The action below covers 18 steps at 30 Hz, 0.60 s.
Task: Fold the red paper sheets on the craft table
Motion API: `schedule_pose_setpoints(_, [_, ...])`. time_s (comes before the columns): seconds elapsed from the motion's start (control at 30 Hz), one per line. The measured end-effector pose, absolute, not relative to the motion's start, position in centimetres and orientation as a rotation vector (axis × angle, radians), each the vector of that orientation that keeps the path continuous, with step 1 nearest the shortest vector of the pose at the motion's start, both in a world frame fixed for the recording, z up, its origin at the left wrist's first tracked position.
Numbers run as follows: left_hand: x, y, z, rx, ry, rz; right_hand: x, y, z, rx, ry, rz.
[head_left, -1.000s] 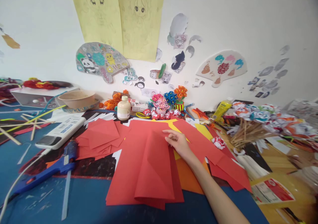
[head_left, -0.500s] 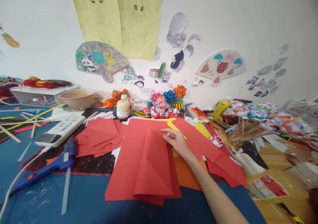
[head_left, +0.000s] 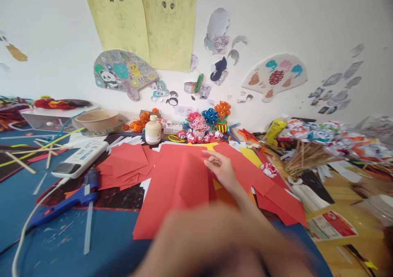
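A large sheet of red paper (head_left: 192,176), partly folded over with a raised, curved crease, lies on further red sheets at the middle of the table. At its upper right edge is my right hand (head_left: 222,169), fingers bent in and fingertips on the paper. Close to the camera, my left hand (head_left: 196,238) is a blurred shape across the bottom of the view. It covers the near end of the folded sheet and part of my right forearm. Its fingers are smeared, so what it holds, if anything, does not show.
Red paper squares (head_left: 129,160) are piled left of the sheet, more red strips (head_left: 276,197) to the right. A blue glue gun (head_left: 82,193), a white power strip (head_left: 81,158) and a glue bottle (head_left: 152,131) stand around. Paper flowers on sticks (head_left: 302,152) crowd the right side.
My left hand has come into view from below, blurred, over the near part of the red paper. My right hand stays at the sheet's upper right edge. The view has shifted slightly.
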<state>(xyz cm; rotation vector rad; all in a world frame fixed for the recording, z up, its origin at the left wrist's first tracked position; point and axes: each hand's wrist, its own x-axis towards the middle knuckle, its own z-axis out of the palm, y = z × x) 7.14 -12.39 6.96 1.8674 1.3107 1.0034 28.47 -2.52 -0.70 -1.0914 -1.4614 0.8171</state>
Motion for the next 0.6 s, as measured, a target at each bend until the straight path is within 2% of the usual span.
schedule_pose_setpoints(0.17, [7.5,-6.0,6.8,1.786,1.384,1.234,27.5,-3.9,1.0,-1.029,-1.414,0.805])
schedule_pose_setpoints(0.27, [7.2,-3.6,5.2,1.394,1.278,1.02,26.9,-4.9,1.8,-1.003,-1.408,0.811])
schedule_pose_setpoints(0.4, [6.9,-4.5,4.7,1.122,0.921,0.883,26.5,-5.9,2.4,-1.018,-1.399,0.78])
schedule_pose_setpoints(0.6, [7.3,-5.8,5.6,1.062,0.826,1.07,26.3,-6.4,2.7,-1.006,-1.309,0.778])
